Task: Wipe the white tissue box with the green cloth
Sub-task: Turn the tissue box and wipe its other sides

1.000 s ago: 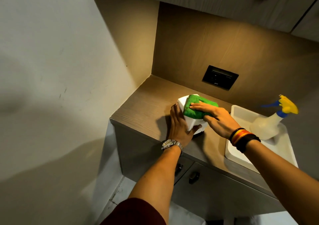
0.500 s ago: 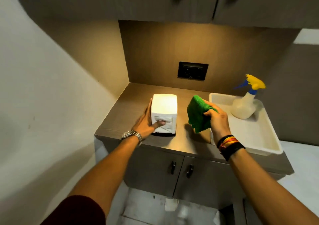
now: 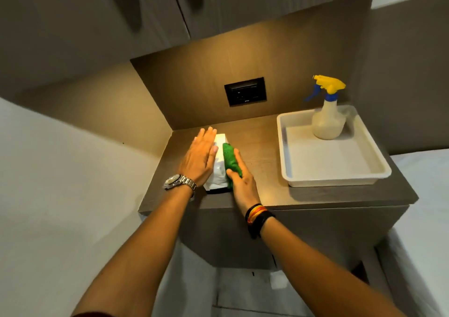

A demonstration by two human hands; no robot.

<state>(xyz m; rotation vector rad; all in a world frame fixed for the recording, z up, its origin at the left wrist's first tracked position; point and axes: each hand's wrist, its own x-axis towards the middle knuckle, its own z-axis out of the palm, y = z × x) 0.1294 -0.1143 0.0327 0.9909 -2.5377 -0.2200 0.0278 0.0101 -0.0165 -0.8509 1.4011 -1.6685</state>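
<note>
The white tissue box (image 3: 219, 171) stands on the wooden counter (image 3: 257, 146), near its left front corner. My left hand (image 3: 200, 156) lies flat against the box's left side and top, fingers straight and together. My right hand (image 3: 240, 180) presses the green cloth (image 3: 229, 157) against the box's right side. Most of the box is hidden between the two hands; only a strip of its top and front shows.
A white plastic tray (image 3: 284, 151) sits on the right of the counter and holds a spray bottle (image 3: 328, 120) with a yellow and blue trigger. A black wall socket (image 3: 245, 92) is on the back panel. Cabinets hang overhead. A white wall runs along the left.
My right hand has brought the cloth from the air beside the box onto its right side. My left hand has shifted from gripping the front to lying flat on the left side.
</note>
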